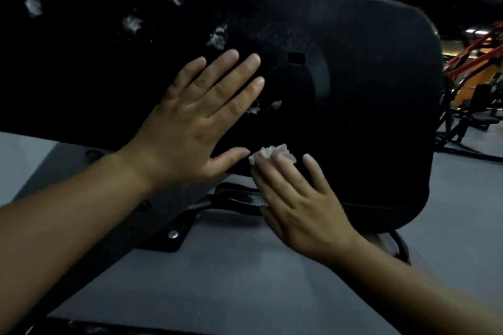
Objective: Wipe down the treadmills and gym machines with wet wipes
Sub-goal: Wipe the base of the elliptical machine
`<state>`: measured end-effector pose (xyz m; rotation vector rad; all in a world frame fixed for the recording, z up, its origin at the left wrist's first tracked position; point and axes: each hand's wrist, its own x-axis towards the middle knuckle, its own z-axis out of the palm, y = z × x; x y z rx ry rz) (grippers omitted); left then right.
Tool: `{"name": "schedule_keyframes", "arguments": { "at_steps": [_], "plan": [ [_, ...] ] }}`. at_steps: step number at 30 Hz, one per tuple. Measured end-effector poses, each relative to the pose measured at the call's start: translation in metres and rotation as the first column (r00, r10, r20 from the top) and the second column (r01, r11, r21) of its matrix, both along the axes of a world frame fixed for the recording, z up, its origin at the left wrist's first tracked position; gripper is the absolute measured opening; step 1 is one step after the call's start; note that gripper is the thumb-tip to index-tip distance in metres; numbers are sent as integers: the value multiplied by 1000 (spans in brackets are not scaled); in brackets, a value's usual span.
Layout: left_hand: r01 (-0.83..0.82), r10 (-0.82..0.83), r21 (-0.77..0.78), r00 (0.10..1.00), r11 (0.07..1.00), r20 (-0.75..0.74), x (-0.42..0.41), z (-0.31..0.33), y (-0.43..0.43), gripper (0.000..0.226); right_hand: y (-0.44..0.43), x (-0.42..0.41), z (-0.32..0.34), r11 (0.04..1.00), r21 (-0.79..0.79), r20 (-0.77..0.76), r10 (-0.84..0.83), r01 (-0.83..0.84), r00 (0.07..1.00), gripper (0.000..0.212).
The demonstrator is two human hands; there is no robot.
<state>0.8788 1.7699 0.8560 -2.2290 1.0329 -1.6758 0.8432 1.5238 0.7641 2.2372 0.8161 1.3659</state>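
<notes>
**Gym machine cleaning, head view.** A black machine housing (pixel 367 76), spanning the frame from 9 to 3 o'clock, is being touched near centre by the left hand (pixel 196 122). This hand is being laid flat against it, fingers straight and spread, with nothing grasped. At 5 o'clock of that hand, a crumpled white wet wipe (pixel 268 152) is being pressed onto the housing's lower face by the extended fingers of the right hand (pixel 302 204). The wipe is being pinned beneath the fingertips rather than enclosed. White flecks (pixel 217 38) are being displayed on the housing at 11 o'clock. Orange frames (pixel 479 57) are being glimpsed at 3 o'clock, beyond the grey floor (pixel 245 266).
</notes>
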Motion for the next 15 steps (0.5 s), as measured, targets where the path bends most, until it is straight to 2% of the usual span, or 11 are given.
{"name": "schedule_keyframes", "arguments": {
  "at_steps": [2, 6, 7, 10, 12, 15],
  "plan": [
    [1, -1, 41, 1000, 999, -1, 0, 2, 6, 87, -7, -1, 2, 999, -34, 33, -7, 8, 999, 63],
    [9, -8, 48, 1000, 999, -16, -1, 4, 4, 87, 14, -2, 33, 980, 195, 67, 22, -35, 998, 60],
    [13, -12, 52, 1000, 999, -25, -2, 5, 3, 87, 22, -1, 33, 983, 176, 59, 41, -51, 997, 59],
    [8, -4, 100, 999, 995, -34, -3, 8, 8, 86, 13, -1, 27, 999, -46, 39, 31, -29, 999, 56],
    [11, -9, 119, 1000, 993, -22, -3, 9, 13, 86, -4, -5, 40, 996, -93, 63, 4, 2, 998, 55],
    [13, -11, 112, 1000, 994, -17, -3, 9, 11, 88, 0, -5, 72, 995, 100, 118, -20, 8, 993, 57]
  ]
}}
